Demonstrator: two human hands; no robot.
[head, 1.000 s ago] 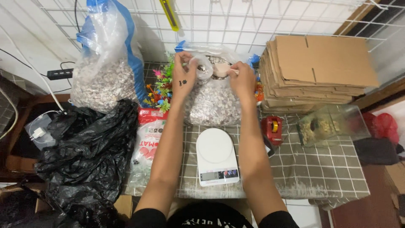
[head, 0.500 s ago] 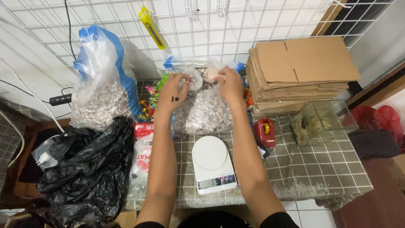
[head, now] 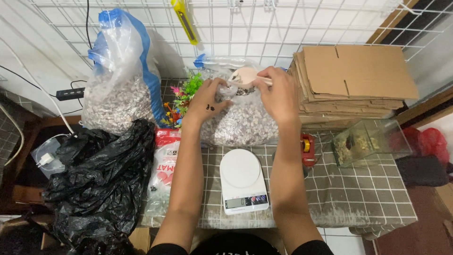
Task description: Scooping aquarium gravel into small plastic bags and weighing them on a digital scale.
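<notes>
A clear plastic bag of grey gravel (head: 243, 125) stands at the back of the table. My left hand (head: 207, 100) pinches the rim of that bag's open mouth on its left side. My right hand (head: 278, 92) holds a pale pink scoop (head: 245, 75) by its handle, the bowl over the bag's mouth. A white digital kitchen scale (head: 240, 186) sits on the checked tablecloth in front of the bag, between my forearms, with nothing on its round platform.
A larger gravel bag with blue trim (head: 120, 80) leans left. Black plastic sheeting (head: 101, 184) lies at the front left. Flattened cardboard boxes (head: 349, 85) are stacked right, with a small glass tank (head: 368, 141) in front. Colourful plastic plants (head: 181, 97), a red tape dispenser (head: 307, 147), wire wall grid (head: 264, 28).
My hands have stayed at the bag's mouth. The right hand now holds the pink scoop over the opening, and the left hand has shifted to grip the rim.
</notes>
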